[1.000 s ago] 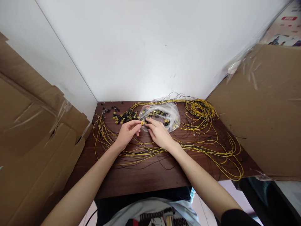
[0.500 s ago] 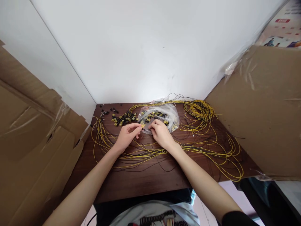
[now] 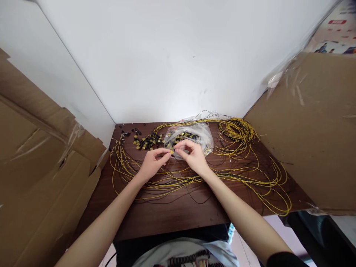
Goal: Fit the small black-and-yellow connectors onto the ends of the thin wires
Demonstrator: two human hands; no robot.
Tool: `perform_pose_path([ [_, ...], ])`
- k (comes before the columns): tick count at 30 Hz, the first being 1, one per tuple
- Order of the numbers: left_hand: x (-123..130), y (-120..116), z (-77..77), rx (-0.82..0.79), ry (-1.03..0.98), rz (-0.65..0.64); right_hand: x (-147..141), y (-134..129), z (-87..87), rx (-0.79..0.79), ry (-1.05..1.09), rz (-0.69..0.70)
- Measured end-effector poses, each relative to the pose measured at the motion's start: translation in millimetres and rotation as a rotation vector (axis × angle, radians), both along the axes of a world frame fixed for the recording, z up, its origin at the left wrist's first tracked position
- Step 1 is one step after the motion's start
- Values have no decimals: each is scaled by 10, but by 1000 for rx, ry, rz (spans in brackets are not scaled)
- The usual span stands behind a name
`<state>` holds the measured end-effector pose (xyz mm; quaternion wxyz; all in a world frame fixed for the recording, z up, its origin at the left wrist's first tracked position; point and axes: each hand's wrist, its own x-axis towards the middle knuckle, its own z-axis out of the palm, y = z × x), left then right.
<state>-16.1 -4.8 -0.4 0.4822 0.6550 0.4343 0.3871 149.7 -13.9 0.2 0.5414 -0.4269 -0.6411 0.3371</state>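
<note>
My left hand (image 3: 154,162) pinches a small yellow connector (image 3: 171,152) between thumb and forefinger, above the near edge of a clear plastic bag (image 3: 206,138). Facing it from the right, my right hand (image 3: 194,155) has thumb and forefinger brought together close to the connector; whatever tiny thing is in that pinch is too small to make out. More black and yellow connectors lie in the bag. A pile of the same kind (image 3: 148,141) sits to its left. Under both wrists runs a long bundle of yellow and black wires (image 3: 178,181).
A coiled bundle of yellow wire (image 3: 239,133) rests at the back right. Small black pieces (image 3: 137,131) are scattered at the back left of the brown table (image 3: 167,218). Cardboard sheets (image 3: 41,167) stand on the left and the right, with a white wall (image 3: 178,66) behind.
My right hand has turned and its thumb and forefinger have come closer to the yellow connector in my left hand. The view has shifted slightly.
</note>
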Motion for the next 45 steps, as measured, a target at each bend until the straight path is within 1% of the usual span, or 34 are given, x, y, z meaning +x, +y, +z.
perform_pose_path([
  [7,-9,10,-36,37,30,-12,-19,-26,8,4,-55,23],
  [13,8,-10,-7,47,34,-8,-10,-32,19,43,-124,52],
  [18,12,-17,4,48,29,2,-7,-29,20,76,-168,43],
  [23,13,-13,-23,43,-20,6,-9,-30,10,102,-150,33],
  [27,13,-12,-42,40,-74,16,-11,-28,-7,83,-121,29],
  [33,2,-6,-56,66,-51,20,-19,-22,-18,45,-92,33],
  [38,-1,-3,-60,75,-48,22,-16,-19,-12,51,-90,32],
  [45,4,-1,-44,66,-48,31,0,-22,13,71,-140,16],
])
